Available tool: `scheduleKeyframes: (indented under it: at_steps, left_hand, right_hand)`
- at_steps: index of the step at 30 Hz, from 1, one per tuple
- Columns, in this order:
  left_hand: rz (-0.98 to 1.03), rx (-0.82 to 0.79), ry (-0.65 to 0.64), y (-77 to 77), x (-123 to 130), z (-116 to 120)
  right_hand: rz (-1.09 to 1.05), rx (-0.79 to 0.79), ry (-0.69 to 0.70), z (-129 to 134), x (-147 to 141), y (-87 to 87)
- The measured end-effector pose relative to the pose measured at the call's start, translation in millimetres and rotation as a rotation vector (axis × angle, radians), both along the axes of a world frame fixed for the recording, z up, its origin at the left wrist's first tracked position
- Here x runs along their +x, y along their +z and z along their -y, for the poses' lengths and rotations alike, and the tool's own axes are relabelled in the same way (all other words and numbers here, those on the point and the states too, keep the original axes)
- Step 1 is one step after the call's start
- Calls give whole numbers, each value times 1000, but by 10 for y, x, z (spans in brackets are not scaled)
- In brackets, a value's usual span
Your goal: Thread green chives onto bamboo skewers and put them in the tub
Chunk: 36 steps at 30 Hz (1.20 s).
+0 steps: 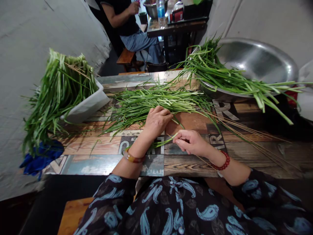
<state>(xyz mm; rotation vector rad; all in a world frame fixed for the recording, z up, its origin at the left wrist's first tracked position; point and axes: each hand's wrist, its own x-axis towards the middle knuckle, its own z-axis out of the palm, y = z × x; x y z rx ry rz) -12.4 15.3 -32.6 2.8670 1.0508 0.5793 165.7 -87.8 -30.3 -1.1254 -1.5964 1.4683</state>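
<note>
A loose pile of garlic chives [137, 104] lies across the middle of the table. My left hand [158, 120] rests on the near edge of this pile, its fingers bent down and closed on some stalks; the fingertips are partly hidden. Close to my body, my right hand [189, 141] pinches a few chive stalks [165, 142] by their pale ends. A thin bamboo skewer [204, 161] passes through the same hand, its tip showing left of the fingers. Several more skewers [254, 132] lie on the table at right, beside the chives.
A large steel basin [266, 62] with chives over its rim stands at back right. At left, a white plastic bin [84, 106] holds chives on skewers, drooping over its side. A blue cloth-like item [42, 158] lies below it. Beyond the table sits another person [129, 29].
</note>
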Motion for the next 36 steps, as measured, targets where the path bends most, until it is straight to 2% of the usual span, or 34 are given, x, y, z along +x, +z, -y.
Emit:
scheduleKeyframes:
  at_steps: [3, 6, 8, 11, 15, 24, 28, 36]
  left_hand:
    - [10, 18, 14, 33, -18, -12]
    - [170, -44, -4, 42, -37, -19]
    - [327, -177, -4, 47, -32, 9]
    - [555, -477, 42, 69, 12, 104]
    - [742, -808, 65, 126, 85, 228]
    - [956, -1181, 125, 152, 123, 305]
    - [990, -1243, 115, 154, 127, 317]
    - [1025, -1201, 127, 173, 114, 323]
  right_hand:
    - [-11, -4, -53, -25, 36, -7]
    - [-36, -5, -147, -57, 53, -33]
    - [-58, 6, -218, -82, 56, -44]
    - [-79, 53, -307, -122, 60, -40]
    - [-80, 89, -348, -156, 67, -32]
    - [-14, 99, -319, -159, 49, -59]
    - [-5, 123, -319, -153, 54, -80]
    - [3, 125, -331, -152, 66, -134]
